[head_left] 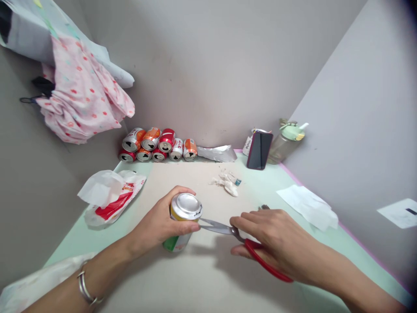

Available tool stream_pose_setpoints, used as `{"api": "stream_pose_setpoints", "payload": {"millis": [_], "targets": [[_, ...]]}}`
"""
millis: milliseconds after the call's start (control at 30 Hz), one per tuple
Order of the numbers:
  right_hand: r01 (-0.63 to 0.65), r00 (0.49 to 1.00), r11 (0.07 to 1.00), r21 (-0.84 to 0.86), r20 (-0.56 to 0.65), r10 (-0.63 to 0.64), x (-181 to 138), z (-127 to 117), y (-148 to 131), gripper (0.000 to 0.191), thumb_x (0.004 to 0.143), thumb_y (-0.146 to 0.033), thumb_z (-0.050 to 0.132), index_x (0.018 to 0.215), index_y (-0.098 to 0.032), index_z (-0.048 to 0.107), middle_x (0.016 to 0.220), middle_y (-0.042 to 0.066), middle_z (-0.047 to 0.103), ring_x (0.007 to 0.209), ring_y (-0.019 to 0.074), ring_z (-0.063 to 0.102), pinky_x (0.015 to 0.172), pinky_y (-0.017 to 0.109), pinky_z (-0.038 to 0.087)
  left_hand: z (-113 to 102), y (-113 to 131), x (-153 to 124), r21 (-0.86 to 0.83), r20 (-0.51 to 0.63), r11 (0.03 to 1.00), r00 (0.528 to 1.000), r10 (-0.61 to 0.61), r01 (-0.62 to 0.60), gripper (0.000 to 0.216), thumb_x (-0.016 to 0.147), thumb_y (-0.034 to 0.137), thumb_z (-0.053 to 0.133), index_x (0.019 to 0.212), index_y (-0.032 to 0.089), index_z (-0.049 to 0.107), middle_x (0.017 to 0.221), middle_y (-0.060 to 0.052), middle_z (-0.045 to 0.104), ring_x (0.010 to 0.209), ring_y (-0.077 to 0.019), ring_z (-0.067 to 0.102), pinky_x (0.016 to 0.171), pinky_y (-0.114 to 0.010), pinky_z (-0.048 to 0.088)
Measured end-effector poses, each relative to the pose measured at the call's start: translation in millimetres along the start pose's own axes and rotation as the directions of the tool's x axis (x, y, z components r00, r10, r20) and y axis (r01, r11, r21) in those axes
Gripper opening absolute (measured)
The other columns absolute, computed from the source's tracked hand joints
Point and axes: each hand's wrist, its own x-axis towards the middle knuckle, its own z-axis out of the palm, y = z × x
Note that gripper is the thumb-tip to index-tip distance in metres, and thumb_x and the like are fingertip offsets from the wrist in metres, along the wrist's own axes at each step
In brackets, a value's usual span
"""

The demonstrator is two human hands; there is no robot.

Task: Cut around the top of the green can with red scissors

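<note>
My left hand [166, 217] is wrapped round a drink can [186, 205] near the middle of the table. The can's silver domed base faces up, and its wall shows yellow, white and green. Dark marks, perhaps a cut, run along the right side of its top rim. In my right hand [270, 232] is a pair of scissors [218, 227] with red handles. Their blades point left, slightly parted, and the tips reach the can's upper side beside my left thumb. Whether a blade is inside the can I cannot tell.
Several empty cans [159, 145] lie stacked along the back wall, beside a bent metal sheet [218, 153]. A phone [259, 150] and a bottle [286, 141] stand at back right. Crumpled scraps [228, 182], white paper [306, 206] and a plastic bag [114, 200] lie around.
</note>
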Motion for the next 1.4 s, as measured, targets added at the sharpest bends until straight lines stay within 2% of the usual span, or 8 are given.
{"api": "stream_pose_setpoints", "payload": {"millis": [700,767,833,900,967,1033,1167,1400], "targets": [[-0.012,0.996,1.000,-0.002,0.085,0.012,0.0,1.5,-1.5,0.031,0.103,-0.049,0.047,0.088,-0.023,0.051,0.071,-0.003,0.065,0.057,0.0172,0.058,0.055,0.030,0.024,4.0,-5.7,0.1,0.154,0.038,0.987,0.998,0.040,-0.045,0.055,0.072,0.036,0.080,0.116,0.025,0.050,0.101,-0.001,0.062,0.092,-0.0219,0.060,0.079,-0.032,0.048],[-0.022,0.996,0.999,-0.045,0.080,0.025,0.5,4.7,-1.1,0.028,0.104,-0.046,0.048,0.089,-0.022,0.052,0.071,-0.002,0.065,0.056,0.0176,0.058,0.054,0.031,0.022,4.8,-12.0,0.8,0.349,-0.057,0.929,0.986,0.154,-0.125,0.051,0.075,0.036,0.078,0.116,0.025,0.049,0.105,-0.002,0.064,0.095,-0.0238,0.062,0.090,-0.040,0.048],[-0.037,0.996,0.994,-0.099,0.079,0.045,1.0,8.4,-0.6,0.026,0.103,-0.042,0.050,0.088,-0.021,0.052,0.070,-0.001,0.064,0.054,0.0180,0.058,0.053,0.031,0.019,5.5,-18.6,1.6,0.612,-0.116,0.745,0.902,0.415,-0.264,0.050,0.078,0.032,0.076,0.118,0.023,0.048,0.108,-0.004,0.065,0.100,-0.0252,0.063,0.111,-0.054,0.033],[-0.049,0.995,0.990,-0.135,0.077,0.059,1.3,11.1,-0.1,0.024,0.101,-0.040,0.053,0.087,-0.021,0.053,0.071,-0.001,0.064,0.053,0.0183,0.057,0.052,0.032,0.017,6.0,-23.2,2.2,0.778,-0.047,0.520,0.791,0.610,-0.354,0.047,0.083,0.030,0.072,0.121,0.020,0.045,0.108,-0.006,0.066,0.103,-0.0249,0.064,0.120,-0.060,0.013],[-0.054,0.995,0.988,-0.142,0.080,0.066,1.1,11.6,0.3,0.023,0.101,-0.039,0.054,0.087,-0.021,0.053,0.071,-0.001,0.065,0.053,0.0185,0.058,0.052,0.032,0.017,6.6,-24.4,2.3,0.814,-0.006,0.442,0.756,0.654,-0.376,0.046,0.085,0.029,0.070,0.122,0.020,0.044,0.108,-0.007,0.066,0.104,-0.0241,0.064,0.122,-0.060,0.006],[-0.050,0.994,0.991,-0.126,0.089,0.062,0.7,9.8,0.7,0.022,0.102,-0.040,0.053,0.089,-0.021,0.053,0.072,-0.001,0.065,0.054,0.0186,0.059,0.053,0.032,0.019,7.6,-22.8,2.1,0.753,-0.059,0.565,0.820,0.570,-0.339,0.048,0.082,0.031,0.073,0.120,0.022,0.045,0.110,-0.006,0.065,0.108,-0.0250,0.062,0.122,-0.058,0.010],[-0.046,0.992,0.995,-0.084,0.116,0.056,-0.2,4.4,1.8,0.021,0.102,-0.040,0.054,0.090,-0.022,0.053,0.073,-0.002,0.066,0.056,0.0182,0.060,0.054,0.031,0.023,10.0,-15.6,0.8,0.485,-0.132,0.863,0.964,0.230,-0.140,0.049,0.076,0.034,0.077,0.116,0.027,0.049,0.116,-0.004,0.060,0.117,-0.0296,0.053,0.107,-0.049,0.036],[-0.009,1.000,0.994,-0.106,0.028,0.012,-4.8,4.4,6.4,0.017,0.102,-0.038,0.054,0.092,-0.023,0.054,0.073,-0.002,0.065,0.056,0.0186,0.059,0.053,0.032,0.022,11.5,-1.2,-2.1,0.292,-0.106,0.956,0.994,0.019,0.013,0.052,0.071,0.037,0.079,0.113,0.025,0.052,0.106,-0.002,0.060,0.102,-0.0265,0.055,0.090,-0.037,0.040]]}}
